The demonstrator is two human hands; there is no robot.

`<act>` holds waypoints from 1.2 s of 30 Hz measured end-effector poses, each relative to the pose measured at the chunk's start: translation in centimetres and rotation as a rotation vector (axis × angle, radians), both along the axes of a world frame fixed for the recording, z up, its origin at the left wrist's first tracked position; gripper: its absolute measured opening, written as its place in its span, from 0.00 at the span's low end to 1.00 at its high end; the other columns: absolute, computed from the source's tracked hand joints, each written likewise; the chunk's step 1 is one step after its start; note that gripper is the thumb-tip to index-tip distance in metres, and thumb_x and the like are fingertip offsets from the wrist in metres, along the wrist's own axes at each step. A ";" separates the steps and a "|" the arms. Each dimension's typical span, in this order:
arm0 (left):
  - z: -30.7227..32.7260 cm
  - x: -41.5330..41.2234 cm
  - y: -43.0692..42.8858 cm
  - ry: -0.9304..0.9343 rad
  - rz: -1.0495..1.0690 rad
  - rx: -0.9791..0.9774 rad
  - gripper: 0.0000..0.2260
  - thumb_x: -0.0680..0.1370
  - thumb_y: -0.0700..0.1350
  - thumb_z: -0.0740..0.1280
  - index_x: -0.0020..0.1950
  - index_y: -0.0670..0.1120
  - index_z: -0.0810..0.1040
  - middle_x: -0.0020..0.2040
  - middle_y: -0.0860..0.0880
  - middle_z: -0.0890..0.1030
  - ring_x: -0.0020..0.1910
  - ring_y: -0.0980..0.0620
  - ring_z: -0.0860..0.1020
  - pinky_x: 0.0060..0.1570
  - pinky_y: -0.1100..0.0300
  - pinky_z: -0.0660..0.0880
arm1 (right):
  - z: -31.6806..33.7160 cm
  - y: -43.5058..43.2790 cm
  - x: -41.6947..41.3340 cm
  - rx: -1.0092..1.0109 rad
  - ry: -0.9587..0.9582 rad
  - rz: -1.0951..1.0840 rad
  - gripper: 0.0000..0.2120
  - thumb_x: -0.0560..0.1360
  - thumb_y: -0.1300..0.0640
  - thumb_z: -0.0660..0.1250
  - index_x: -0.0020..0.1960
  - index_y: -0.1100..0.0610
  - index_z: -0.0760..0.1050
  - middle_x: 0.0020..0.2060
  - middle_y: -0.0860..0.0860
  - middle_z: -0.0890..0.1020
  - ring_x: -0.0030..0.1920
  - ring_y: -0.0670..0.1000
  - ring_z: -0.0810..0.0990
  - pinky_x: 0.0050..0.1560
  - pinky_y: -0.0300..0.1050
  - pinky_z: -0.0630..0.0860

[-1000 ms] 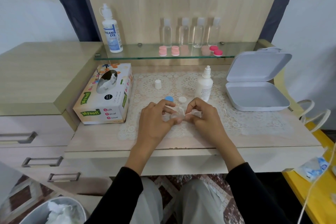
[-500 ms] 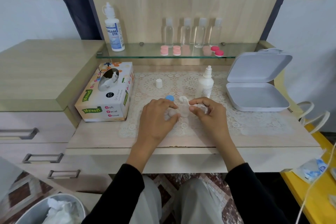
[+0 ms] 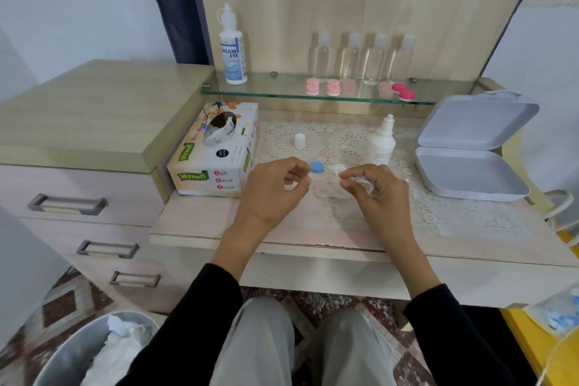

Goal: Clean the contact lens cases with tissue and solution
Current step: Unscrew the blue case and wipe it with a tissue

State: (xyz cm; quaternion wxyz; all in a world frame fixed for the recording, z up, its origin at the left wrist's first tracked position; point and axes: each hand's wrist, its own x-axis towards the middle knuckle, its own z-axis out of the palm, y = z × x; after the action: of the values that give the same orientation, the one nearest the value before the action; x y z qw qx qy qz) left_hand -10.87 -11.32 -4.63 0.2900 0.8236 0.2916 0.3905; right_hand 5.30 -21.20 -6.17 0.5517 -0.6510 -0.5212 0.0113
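Lace mat (image 3: pixel 438 207) covers the wooden desk (image 3: pixel 203 219), tissue box (image 3: pixel 216 163) beside, glass shelf (image 3: pixel 282 86) above.

And the hands part! The left hand (image 3: pixel 272 194) has let go and slid left, fingertips now at the blue cap (image 3: pixel 317 167). The right hand (image 3: pixel 377 199) has drawn back with the tissue (image 3: pixel 363 183), leaving the lens case (image 3: pixel 327 193) uncovered between them.

A home dressing table (image 3: pixel 203 222) (drawers (image 3: pixel 67 204), glass shelf (image 3: pixel 282 88)).

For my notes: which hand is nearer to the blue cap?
Left. The left hand reaches the blue cap from its left; the right hand, gripping tissue, is apart on its right.
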 end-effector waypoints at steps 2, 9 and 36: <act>0.0 -1.4 0.1 -0.004 0.016 -0.020 0.07 0.74 0.39 0.70 0.50 0.45 0.82 0.43 0.52 0.83 0.42 0.59 0.81 0.48 0.62 0.79 | 0.3 0.2 -1.0 0.026 -0.026 0.024 0.07 0.71 0.63 0.73 0.45 0.52 0.82 0.41 0.40 0.81 0.46 0.44 0.77 0.45 0.31 0.69; -0.5 -6.8 0.1 -0.012 0.094 -0.048 0.06 0.74 0.39 0.70 0.50 0.46 0.82 0.43 0.53 0.83 0.42 0.61 0.80 0.46 0.69 0.76 | 0.7 2.5 -6.6 0.045 0.008 0.171 0.07 0.71 0.62 0.74 0.44 0.50 0.82 0.41 0.40 0.82 0.47 0.46 0.77 0.47 0.35 0.71; -9.0 -31.9 0.2 0.165 0.668 -0.109 0.10 0.73 0.36 0.69 0.49 0.48 0.83 0.43 0.56 0.83 0.40 0.62 0.80 0.46 0.71 0.75 | -8.6 9.2 -31.2 -0.136 -0.135 0.766 0.05 0.72 0.64 0.69 0.46 0.57 0.82 0.45 0.49 0.82 0.49 0.47 0.76 0.50 0.37 0.70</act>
State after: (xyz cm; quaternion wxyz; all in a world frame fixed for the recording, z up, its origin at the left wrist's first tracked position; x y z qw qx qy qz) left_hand -42.75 -11.13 -13.65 0.1650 0.6947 0.5879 0.3800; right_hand -25.87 -12.02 -14.73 0.4277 -0.4439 -0.7594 0.2081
